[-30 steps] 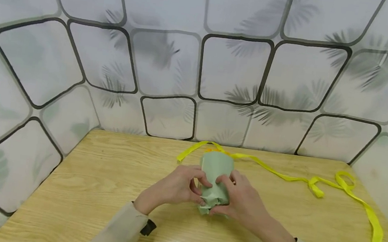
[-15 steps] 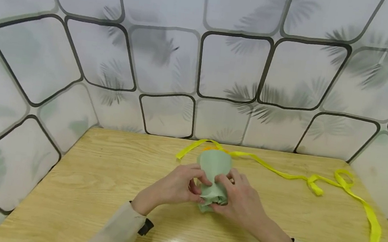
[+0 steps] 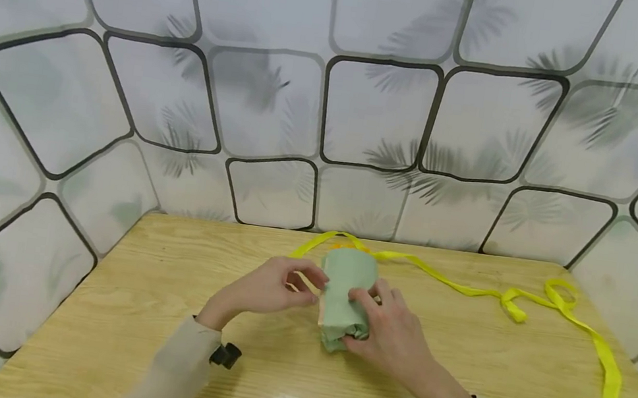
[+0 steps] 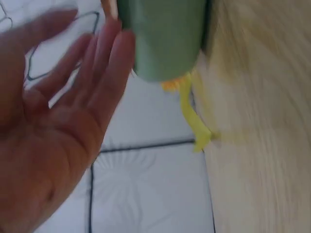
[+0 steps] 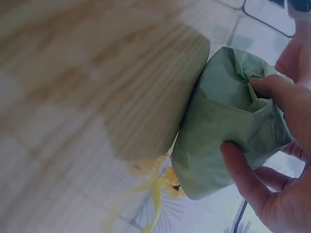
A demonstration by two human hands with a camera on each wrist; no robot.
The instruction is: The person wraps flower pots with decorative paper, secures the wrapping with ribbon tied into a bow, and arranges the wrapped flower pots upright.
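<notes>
A package (image 3: 350, 270) wrapped in pale green paper lies on the wooden table, its near end crumpled into folds. My right hand (image 3: 394, 334) holds it from the right. In the right wrist view the right thumb (image 5: 274, 88) presses into the folded end and the fingers (image 5: 243, 170) lie along the side of the green package (image 5: 218, 116). What is inside the wrapping is hidden. My left hand (image 3: 272, 284) is at the package's left side, fingers loosely bent and holding nothing. In the left wrist view its fingertips (image 4: 121, 43) overlap the package's edge.
A long yellow ribbon (image 3: 446, 279) runs along the table's back and curls down the right side. Orange-yellow flowers (image 5: 172, 182) lie just beyond the package's far end. Behind the wooden table (image 3: 190, 276) stands a patterned cloth wall (image 3: 377, 113).
My left hand has let go of the package's near end and moved left, away from it. My right hand keeps its hold, and the package's left side now shows more.
</notes>
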